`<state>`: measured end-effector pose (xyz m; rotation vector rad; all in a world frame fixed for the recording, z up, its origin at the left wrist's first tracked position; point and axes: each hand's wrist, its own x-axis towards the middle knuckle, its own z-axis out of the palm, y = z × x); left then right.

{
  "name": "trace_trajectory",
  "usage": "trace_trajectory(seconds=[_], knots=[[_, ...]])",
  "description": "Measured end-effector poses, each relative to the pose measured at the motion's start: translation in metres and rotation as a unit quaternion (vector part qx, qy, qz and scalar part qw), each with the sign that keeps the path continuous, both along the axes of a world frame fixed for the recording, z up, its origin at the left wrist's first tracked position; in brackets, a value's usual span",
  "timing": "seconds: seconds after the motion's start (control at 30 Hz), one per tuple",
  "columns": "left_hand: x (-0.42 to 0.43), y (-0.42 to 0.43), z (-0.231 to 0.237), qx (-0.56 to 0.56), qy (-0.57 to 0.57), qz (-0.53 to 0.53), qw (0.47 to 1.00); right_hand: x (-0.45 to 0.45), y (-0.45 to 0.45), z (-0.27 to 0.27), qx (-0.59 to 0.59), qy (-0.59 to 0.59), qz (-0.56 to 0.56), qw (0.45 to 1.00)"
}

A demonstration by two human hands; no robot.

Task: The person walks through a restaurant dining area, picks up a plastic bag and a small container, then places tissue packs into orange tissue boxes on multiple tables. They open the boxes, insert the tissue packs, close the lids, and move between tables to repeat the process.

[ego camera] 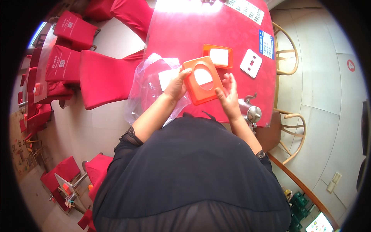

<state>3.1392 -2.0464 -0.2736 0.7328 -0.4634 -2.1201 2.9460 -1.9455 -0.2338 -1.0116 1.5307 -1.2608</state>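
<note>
My left hand (176, 85) grips the left edge of an orange plastic tissue-box cover (200, 97), which is tilted and has an oval opening. White and red show through the opening; whether the white lies inside or beyond it I cannot tell. At the cover's right edge, my right hand (230, 100) has its fingers apart, with the thumb over the rim. Just beyond sits an orange tray (206, 50) holding a stack of white tissues (219, 57). A clear plastic bag (143, 90) lies by my left hand, with a white paper stack (165, 79) partly behind the hand.
The red-covered table (179, 37) bears a white plate with holes (251, 63), a blue printed card (266, 45) and a larger printed sheet (246, 10). A metal pot (253, 113) stands by my right forearm. Red-covered chairs (108, 78) are left; wooden chairs (292, 124) line the right.
</note>
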Motion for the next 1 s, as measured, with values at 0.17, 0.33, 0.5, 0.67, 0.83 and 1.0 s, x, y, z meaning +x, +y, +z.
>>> trace_trajectory(seconds=[0.17, 0.33, 0.5, 0.67, 0.83, 1.0], knots=[[0.001, -0.001, -0.001, -0.056, -0.037, -0.003, 0.998, -0.01, -0.002, -0.005, 0.177, -0.345, 0.091, 0.917], [-0.002, 0.006, 0.011, -0.267, -0.385, 0.057, 0.881, -0.001, -0.003, -0.008, 0.09, -0.154, 0.02, 0.984], [-0.007, 0.012, 0.036, -0.551, -0.561, 0.084, 0.612, 0.006, -0.005, -0.003, 0.058, 0.038, 0.008, 0.998], [-0.018, 0.014, 0.047, -0.569, -0.637, 0.057, 0.517, 0.015, -0.008, 0.009, 0.026, 0.113, 0.007, 0.993], [-0.023, 0.009, 0.043, -0.567, -0.649, 0.071, 0.502, 0.017, -0.011, 0.01, 0.02, 0.119, 0.005, 0.993], [-0.021, 0.004, 0.035, -0.568, -0.621, 0.105, 0.53, 0.015, -0.013, -0.002, 0.034, -0.002, -0.006, 0.999]])
